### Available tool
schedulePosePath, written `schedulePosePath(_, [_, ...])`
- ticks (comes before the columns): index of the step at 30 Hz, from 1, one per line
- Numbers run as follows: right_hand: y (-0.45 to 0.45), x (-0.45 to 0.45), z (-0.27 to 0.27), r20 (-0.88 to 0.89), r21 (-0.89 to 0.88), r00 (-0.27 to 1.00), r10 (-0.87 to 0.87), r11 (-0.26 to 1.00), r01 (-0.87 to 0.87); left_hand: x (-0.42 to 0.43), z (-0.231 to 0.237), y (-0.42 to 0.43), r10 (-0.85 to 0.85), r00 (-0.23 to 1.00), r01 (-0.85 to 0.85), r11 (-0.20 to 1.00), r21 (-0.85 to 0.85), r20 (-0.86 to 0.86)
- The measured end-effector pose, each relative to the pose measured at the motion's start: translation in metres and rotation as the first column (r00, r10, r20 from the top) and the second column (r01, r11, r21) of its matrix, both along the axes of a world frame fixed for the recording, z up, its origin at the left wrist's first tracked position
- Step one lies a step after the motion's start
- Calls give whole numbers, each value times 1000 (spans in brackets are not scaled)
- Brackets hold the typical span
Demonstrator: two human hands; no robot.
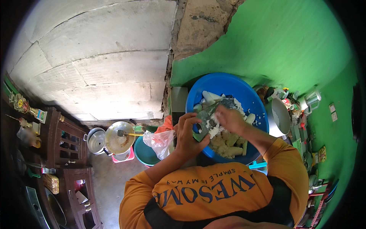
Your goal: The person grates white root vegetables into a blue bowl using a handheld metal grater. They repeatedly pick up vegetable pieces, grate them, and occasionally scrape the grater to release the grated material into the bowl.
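A large blue plastic basin [226, 81] is in front of me, with a flat metal grater [203, 114] slanting across it. My left hand [190, 134] grips the grater's near left end, beside a round hole. Curled and blurred, my right hand [228, 117] is over the grating surface; whether a piece is inside its fingers is hidden. White grated shreds [215, 132] cling to the grater and lie around it. Peeled white root pieces [209, 98], probably cassava, lie at the basin's far left. More pieces [235, 151] rest among pale gratings on the near side.
A silver metal pot [278, 117] stands right of the basin, with a blender [311, 98] behind it. To the left are a clear plastic bag [160, 143], a green tub [143, 151] and a wok [120, 140] holding a spatula. A green wall [280, 43] rises behind the basin.
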State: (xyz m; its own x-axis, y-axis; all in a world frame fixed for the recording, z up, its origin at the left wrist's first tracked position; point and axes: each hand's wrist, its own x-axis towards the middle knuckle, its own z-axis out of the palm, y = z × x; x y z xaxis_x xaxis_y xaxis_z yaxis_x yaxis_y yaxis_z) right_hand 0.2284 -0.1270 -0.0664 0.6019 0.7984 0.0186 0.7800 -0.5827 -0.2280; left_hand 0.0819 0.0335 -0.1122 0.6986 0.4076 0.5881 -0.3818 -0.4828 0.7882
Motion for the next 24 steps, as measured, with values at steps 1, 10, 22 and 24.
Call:
schedulePosePath(1, [-11,37,-11,2,-16,983,-181,983,181,2,1,2,1,1000,-1,1000,14,2])
schedulePosePath(10, [11,-6,7,-68,-25,996,-54,998,52,0,1,2,-7,1000,7,1000,26,-10])
schedulePosePath(22, [-16,58,-14,-39,-12,958,-284,959,284,3,-1,1,-13,1000,12,1000,9,27])
schedulePosePath(24, [-26,70,-21,11,-29,920,-392,919,392,2,-2,1,-15,1000,15,1000,7,23])
